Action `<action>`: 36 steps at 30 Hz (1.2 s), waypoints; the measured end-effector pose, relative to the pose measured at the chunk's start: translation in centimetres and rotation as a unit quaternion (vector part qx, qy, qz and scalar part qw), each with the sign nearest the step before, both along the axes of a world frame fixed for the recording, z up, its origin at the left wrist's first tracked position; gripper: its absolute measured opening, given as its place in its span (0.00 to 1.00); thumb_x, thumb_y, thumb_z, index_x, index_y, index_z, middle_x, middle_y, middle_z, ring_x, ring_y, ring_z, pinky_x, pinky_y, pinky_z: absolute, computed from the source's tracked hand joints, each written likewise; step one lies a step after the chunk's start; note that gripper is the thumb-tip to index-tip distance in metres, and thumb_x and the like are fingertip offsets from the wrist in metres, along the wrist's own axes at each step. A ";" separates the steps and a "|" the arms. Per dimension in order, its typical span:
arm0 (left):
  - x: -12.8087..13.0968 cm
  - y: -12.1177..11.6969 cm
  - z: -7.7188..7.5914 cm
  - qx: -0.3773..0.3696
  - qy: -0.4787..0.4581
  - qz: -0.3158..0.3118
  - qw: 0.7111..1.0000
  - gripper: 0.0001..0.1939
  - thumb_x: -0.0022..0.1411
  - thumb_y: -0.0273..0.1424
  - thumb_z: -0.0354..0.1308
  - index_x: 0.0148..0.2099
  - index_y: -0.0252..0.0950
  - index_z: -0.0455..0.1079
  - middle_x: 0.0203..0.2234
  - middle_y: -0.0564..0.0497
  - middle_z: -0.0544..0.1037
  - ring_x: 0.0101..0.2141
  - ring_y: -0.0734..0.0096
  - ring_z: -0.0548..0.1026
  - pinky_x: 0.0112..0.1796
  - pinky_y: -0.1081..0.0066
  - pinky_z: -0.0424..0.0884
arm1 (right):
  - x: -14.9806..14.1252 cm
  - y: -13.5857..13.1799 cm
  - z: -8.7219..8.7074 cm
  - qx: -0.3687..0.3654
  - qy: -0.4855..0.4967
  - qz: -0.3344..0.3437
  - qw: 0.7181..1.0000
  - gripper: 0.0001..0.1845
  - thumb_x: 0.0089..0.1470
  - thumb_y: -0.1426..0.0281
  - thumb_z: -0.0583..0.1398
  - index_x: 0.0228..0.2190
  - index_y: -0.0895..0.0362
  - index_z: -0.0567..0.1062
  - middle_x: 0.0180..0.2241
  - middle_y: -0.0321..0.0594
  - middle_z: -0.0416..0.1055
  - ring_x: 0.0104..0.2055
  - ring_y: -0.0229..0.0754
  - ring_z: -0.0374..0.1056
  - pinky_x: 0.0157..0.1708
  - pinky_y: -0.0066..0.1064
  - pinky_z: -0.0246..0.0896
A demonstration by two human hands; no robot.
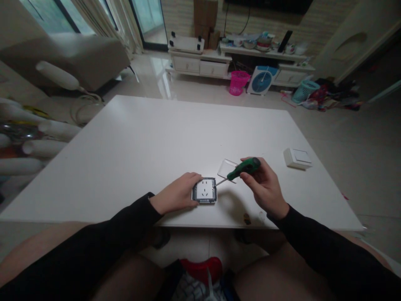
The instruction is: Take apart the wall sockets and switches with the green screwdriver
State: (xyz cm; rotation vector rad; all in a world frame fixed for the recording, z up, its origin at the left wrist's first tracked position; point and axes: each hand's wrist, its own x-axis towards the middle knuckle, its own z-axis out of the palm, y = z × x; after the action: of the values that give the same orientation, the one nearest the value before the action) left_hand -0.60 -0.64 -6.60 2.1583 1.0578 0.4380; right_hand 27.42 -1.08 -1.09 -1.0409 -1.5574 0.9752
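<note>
A wall socket (pixel 204 190) with a white face and dark frame lies on the white table (pixel 175 138) near its front edge. My left hand (pixel 179 191) is closed on the socket's left side, fingers at its top and thumb at its bottom corner. In my right hand (pixel 265 186) is a screwdriver (pixel 243 167) with a green handle, held at a slant. Its tip meets the right side of the socket's frame. Behind the screwdriver lies a white cover frame (pixel 226 167), partly hidden by the tool and hand.
A boxed white switch (pixel 298 159) stands at the table's right. Small brown pieces (pixel 247 218) lie by the front edge, below my right hand. Beyond the table are a pink basket (pixel 238 82), a blue-and-white fan (pixel 262 80) and a low cabinet (pixel 200 67).
</note>
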 end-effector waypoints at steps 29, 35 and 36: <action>0.2 0.3 0.1 0.027 0.028 -0.023 0.999 0.24 0.54 0.32 0.75 0.52 0.36 0.74 0.51 0.41 0.78 0.53 0.50 0.74 0.52 0.55 0.71 | -0.2 -0.5 -0.3 0.087 -0.079 -0.006 0.993 0.24 0.59 0.70 0.69 0.55 0.45 0.73 0.44 0.36 0.74 0.41 0.39 0.74 0.43 0.33 0.73; 0.2 0.3 0.0 0.037 0.017 -0.030 0.999 0.23 0.55 0.32 0.74 0.51 0.37 0.74 0.50 0.43 0.78 0.52 0.52 0.75 0.51 0.56 0.71 | 0.2 -0.5 -0.5 0.111 -0.100 -0.017 0.989 0.25 0.57 0.69 0.70 0.55 0.45 0.74 0.47 0.37 0.74 0.42 0.41 0.74 0.42 0.35 0.72; 0.2 0.3 -0.1 0.038 0.015 -0.031 0.999 0.23 0.55 0.32 0.74 0.51 0.37 0.74 0.50 0.43 0.78 0.52 0.52 0.75 0.52 0.56 0.71 | 0.2 -0.4 -0.4 0.119 -0.099 -0.021 0.988 0.25 0.57 0.69 0.70 0.55 0.45 0.74 0.47 0.38 0.74 0.41 0.41 0.74 0.42 0.35 0.72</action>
State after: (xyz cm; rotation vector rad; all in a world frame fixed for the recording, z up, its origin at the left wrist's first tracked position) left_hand -0.41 -0.31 -6.67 2.2640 1.0037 0.4236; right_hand 27.65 -1.52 -1.53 -1.0203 -1.7577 0.6525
